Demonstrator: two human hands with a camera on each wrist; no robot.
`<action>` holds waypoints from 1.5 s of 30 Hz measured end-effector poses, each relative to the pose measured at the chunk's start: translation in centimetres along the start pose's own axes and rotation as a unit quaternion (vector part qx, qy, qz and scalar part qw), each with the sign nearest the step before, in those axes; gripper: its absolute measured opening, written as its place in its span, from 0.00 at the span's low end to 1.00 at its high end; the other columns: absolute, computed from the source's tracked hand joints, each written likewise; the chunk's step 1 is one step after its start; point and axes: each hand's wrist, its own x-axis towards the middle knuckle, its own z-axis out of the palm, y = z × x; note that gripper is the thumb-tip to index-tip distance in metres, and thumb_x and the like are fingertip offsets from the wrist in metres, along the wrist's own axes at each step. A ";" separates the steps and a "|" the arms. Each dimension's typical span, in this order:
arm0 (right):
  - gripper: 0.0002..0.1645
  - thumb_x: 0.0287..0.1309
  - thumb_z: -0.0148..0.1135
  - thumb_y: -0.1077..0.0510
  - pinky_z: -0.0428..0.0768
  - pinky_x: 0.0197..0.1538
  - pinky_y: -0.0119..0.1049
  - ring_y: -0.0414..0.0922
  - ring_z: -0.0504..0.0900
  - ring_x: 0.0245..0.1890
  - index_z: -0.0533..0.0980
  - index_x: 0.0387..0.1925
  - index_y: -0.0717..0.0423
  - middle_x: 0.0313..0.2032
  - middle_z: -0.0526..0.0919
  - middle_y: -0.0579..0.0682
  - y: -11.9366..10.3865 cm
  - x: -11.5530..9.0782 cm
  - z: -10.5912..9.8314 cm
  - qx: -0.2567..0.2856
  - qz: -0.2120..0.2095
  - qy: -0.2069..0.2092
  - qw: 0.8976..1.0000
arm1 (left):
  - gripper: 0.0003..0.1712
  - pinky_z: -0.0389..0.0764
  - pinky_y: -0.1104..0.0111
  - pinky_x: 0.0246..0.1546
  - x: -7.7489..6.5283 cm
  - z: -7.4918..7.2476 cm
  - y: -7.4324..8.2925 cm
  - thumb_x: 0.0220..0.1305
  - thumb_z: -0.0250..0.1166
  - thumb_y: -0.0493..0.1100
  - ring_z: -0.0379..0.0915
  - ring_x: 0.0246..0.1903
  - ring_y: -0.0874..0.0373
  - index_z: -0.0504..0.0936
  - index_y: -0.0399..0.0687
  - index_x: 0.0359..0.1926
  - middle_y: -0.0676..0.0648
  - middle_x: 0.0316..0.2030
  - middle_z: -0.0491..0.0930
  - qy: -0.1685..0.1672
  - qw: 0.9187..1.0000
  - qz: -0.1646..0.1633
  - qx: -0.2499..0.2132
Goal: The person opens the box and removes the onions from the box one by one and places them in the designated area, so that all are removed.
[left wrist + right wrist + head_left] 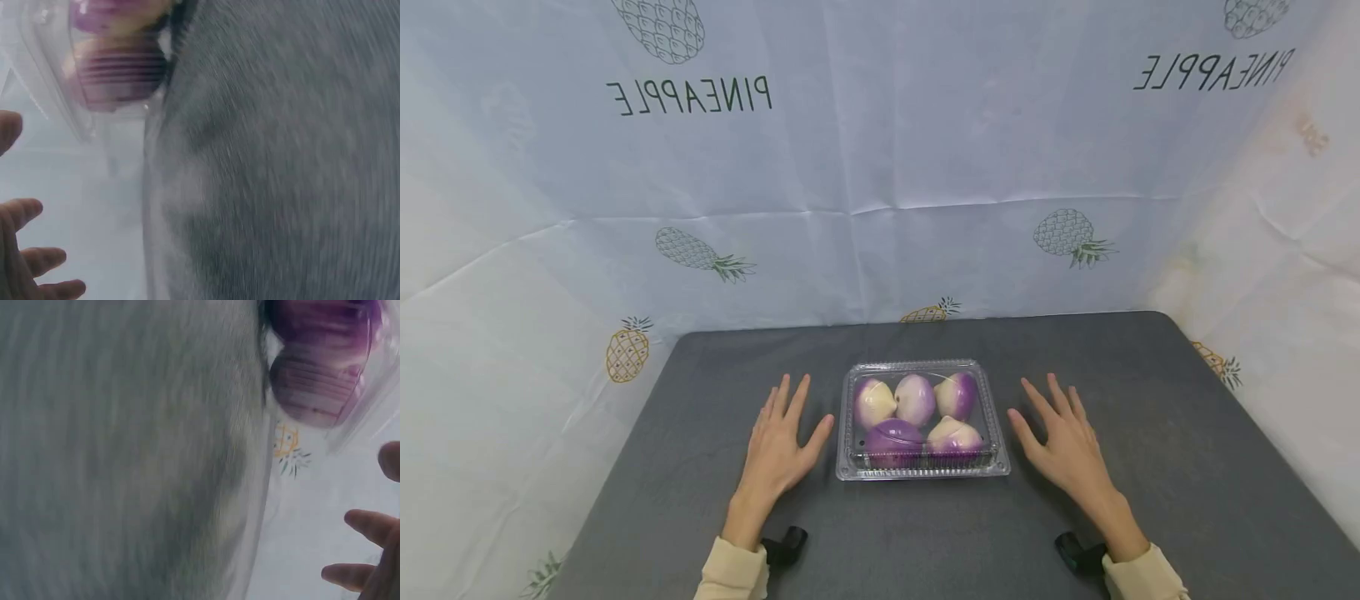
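Looks like thin, clear, glossy plastic in the container (922, 476), finely ribbed along the front and catching bright highlights at the edges; seems smooth and shiny, almost waxy, on the onions (915, 400) inside. Appears matt and faintly grainy on the bench (917, 533), almost cloth-like. Reads as thin, smooth, creased sheeting in the printed backdrop (925, 125), of cloth or plastic, impossible to tell, then as soft, matt cloth in the sleeves (733, 571) and dark, plastic-like material in the wrist mounts (786, 546).
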 end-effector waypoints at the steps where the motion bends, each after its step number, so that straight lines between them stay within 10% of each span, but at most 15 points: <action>1: 0.37 0.71 0.57 0.41 0.58 0.60 0.83 0.77 0.55 0.74 0.67 0.74 0.53 0.76 0.58 0.71 -0.2 -0.1 0.1 0.023 0.002 0.005 1.000 | 0.46 0.59 0.29 0.68 -0.1 0.1 0.1 0.70 0.59 0.64 0.50 0.78 0.31 0.55 0.56 0.81 0.36 0.80 0.51 -0.003 1.000 -0.006 -0.020; 14: 0.28 0.76 0.53 0.58 0.80 0.62 0.44 0.67 0.69 0.71 0.66 0.73 0.59 0.77 0.59 0.64 -3.2 -1.6 2.4 0.301 0.017 0.024 0.953 | 0.39 0.70 0.37 0.65 -1.1 2.2 2.1 0.77 0.55 0.45 0.62 0.72 0.30 0.49 0.46 0.81 0.34 0.79 0.53 0.031 0.945 -0.002 -0.326; 20: 0.31 0.76 0.52 0.60 0.69 0.58 0.16 0.69 0.64 0.73 0.61 0.76 0.58 0.79 0.52 0.65 -4.0 -2.3 3.1 0.363 0.013 -0.005 0.932 | 0.40 0.71 0.41 0.66 -2.0 3.7 2.7 0.76 0.55 0.41 0.64 0.72 0.32 0.48 0.46 0.82 0.34 0.79 0.54 0.050 0.930 -0.007 -0.365; 28: 0.35 0.74 0.55 0.60 0.53 0.71 0.63 0.69 0.48 0.79 0.58 0.78 0.56 0.80 0.47 0.66 -4.6 -2.8 3.7 0.380 0.004 -0.037 0.924 | 0.41 0.74 0.50 0.66 -3.2 5.0 3.4 0.74 0.55 0.37 0.67 0.70 0.33 0.48 0.41 0.81 0.30 0.76 0.60 0.060 0.914 0.008 -0.402; 32: 0.40 0.73 0.58 0.59 0.57 0.76 0.37 0.66 0.44 0.80 0.54 0.80 0.53 0.81 0.43 0.64 -4.7 -3.0 3.9 0.390 0.017 -0.043 0.920 | 0.43 0.67 0.39 0.67 -3.6 5.6 3.7 0.73 0.55 0.36 0.62 0.72 0.30 0.46 0.41 0.81 0.29 0.77 0.57 0.056 0.908 0.027 -0.414; 36: 0.43 0.72 0.60 0.59 0.52 0.66 0.10 0.62 0.41 0.82 0.52 0.81 0.51 0.82 0.40 0.62 -4.7 -3.0 4.4 0.398 0.021 -0.042 0.916 | 0.47 0.63 0.62 0.75 -4.0 6.0 4.1 0.68 0.59 0.34 0.54 0.76 0.33 0.45 0.40 0.81 0.28 0.78 0.52 0.063 0.894 0.050 -0.441; 39: 0.45 0.71 0.61 0.59 0.51 0.66 0.09 0.62 0.41 0.82 0.50 0.81 0.50 0.82 0.40 0.62 -4.7 -3.2 4.7 0.392 0.015 -0.035 0.919 | 0.52 0.53 0.82 0.73 -4.2 6.5 4.3 0.63 0.64 0.33 0.48 0.78 0.40 0.45 0.39 0.81 0.27 0.78 0.49 0.067 0.888 0.062 -0.450; 45: 0.47 0.71 0.61 0.59 0.50 0.67 0.08 0.63 0.42 0.81 0.47 0.82 0.53 0.82 0.42 0.63 -4.8 -3.4 5.1 0.383 0.010 -0.020 0.923 | 0.60 0.50 0.83 0.73 -4.5 7.4 4.3 0.54 0.74 0.38 0.47 0.80 0.51 0.47 0.42 0.81 0.30 0.79 0.49 0.078 0.901 0.066 -0.422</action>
